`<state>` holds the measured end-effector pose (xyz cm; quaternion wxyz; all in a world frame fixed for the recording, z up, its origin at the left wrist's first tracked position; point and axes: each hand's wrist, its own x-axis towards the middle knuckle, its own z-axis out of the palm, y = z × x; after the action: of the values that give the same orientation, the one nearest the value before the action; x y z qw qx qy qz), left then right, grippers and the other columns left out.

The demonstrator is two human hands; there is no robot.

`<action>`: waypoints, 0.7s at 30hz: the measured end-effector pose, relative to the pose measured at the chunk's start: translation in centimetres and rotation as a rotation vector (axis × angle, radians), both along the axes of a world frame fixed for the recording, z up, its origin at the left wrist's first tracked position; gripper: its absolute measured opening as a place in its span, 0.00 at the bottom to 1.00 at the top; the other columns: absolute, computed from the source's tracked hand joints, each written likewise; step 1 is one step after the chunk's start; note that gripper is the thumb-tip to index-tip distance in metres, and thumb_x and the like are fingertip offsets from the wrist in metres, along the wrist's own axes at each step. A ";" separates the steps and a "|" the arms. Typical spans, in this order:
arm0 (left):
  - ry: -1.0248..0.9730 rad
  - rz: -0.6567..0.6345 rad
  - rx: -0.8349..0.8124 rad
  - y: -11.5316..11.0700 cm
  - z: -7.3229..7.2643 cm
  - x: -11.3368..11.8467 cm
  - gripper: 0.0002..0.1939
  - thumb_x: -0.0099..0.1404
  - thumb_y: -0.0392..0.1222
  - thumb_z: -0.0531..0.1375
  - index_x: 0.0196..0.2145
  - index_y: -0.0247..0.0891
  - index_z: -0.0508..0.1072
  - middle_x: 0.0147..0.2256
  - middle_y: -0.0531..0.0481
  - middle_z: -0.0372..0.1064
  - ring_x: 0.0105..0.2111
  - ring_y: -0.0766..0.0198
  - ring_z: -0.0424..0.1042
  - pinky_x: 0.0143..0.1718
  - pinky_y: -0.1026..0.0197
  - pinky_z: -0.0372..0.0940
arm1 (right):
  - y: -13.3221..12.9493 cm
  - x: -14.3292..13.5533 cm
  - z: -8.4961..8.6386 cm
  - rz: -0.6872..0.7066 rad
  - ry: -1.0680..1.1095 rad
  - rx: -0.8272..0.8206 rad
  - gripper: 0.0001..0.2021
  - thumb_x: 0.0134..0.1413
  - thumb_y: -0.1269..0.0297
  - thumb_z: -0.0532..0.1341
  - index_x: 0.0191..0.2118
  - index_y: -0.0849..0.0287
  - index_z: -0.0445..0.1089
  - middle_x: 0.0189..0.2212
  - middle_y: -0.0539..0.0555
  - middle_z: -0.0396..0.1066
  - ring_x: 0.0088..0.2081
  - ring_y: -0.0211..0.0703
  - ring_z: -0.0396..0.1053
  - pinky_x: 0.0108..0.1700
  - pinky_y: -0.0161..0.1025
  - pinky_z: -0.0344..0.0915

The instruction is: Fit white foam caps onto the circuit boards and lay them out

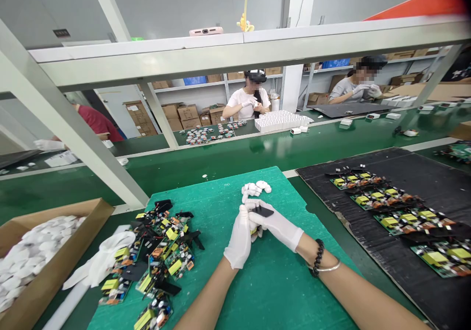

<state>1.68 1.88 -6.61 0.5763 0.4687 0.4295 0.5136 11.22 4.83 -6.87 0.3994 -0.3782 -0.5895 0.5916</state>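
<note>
White gloves cover both of my hands, which meet over the green mat (290, 291). My left hand (239, 239) and my right hand (279, 224) are closed around a small circuit board (254, 232), mostly hidden by the fingers. A flat black flap (264, 211) sticks out on top, by my right fingers. Just beyond my fingertips lies a small group of white plastic caps (259, 188). To the left, several circuit boards (171, 234) with yellow transformers and black flaps are heaped on the mat.
A cardboard box (55, 266) of white pieces stands at left, beside a loose white glove (106, 256). On the right, a black sheet (346, 212) carries rows of boards. A green conveyor belt (221, 165) and a metal frame (235, 50) run across, with co-workers beyond.
</note>
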 end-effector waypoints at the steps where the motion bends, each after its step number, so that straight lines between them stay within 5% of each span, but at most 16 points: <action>1: 0.004 -0.002 -0.010 0.1 -0.1 0.0 0.32 0.59 0.62 0.38 0.41 0.34 0.67 0.15 0.54 0.59 0.14 0.70 0.57 0.12 0.69 0.47 | -0.1 0.1 0.1 0.034 0.002 0.006 0.12 0.47 0.57 0.58 0.37 0.57 0.61 0.22 0.47 0.67 0.16 0.33 0.63 0.18 0.31 0.60; 15: -0.074 -0.135 0.010 1.0 0.1 -0.6 0.34 0.59 0.62 0.36 0.36 0.32 0.69 0.20 0.48 0.67 0.11 0.72 0.55 0.09 0.69 0.47 | 0.9 1.0 -0.2 0.271 0.317 -0.203 0.19 0.45 0.57 0.60 0.43 0.64 0.64 0.12 0.45 0.61 0.17 0.41 0.67 0.21 0.38 0.65; 21: -0.151 -0.211 -0.125 1.5 0.4 -1.3 0.35 0.59 0.62 0.37 0.34 0.27 0.69 0.14 0.47 0.65 0.07 0.70 0.54 0.07 0.67 0.46 | 0.6 1.1 -0.1 0.300 0.430 -0.293 0.19 0.48 0.57 0.58 0.44 0.65 0.64 0.11 0.42 0.54 0.17 0.43 0.67 0.24 0.40 0.66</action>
<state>0.39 3.39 -6.21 0.6859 0.4344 0.3643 0.4561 12.37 5.40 -6.92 0.3643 -0.2065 -0.4493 0.7892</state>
